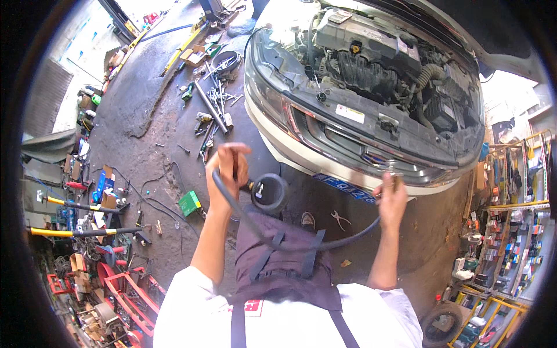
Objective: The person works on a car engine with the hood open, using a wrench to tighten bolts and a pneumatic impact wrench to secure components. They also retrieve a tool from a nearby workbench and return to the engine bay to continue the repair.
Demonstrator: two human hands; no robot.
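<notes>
A round black pressure gauge [272, 194] in a thick rubber surround is beside my left hand [232, 168], joined by a short stem. That hand's fingers are closed around the gauge's fitting end; the exact grip is partly hidden. From there a dark rubber hose [290, 247] sags across in front of my dark apron and rises to my right hand [391, 203]. My right fingers are pinched around the hose's other end, where a small brownish metal piece shows. Both hands are raised in front of the car's front bumper [301, 165], apart from it.
The car's hood is up over the engine bay [371, 64]. On the floor lie pliers [340, 220], a green box [190, 203], loose cables and scattered hand tools [217, 104]. Metal shelves [516, 214] stand at the right, a tyre [442, 323] below them, a red frame [130, 296] at lower left.
</notes>
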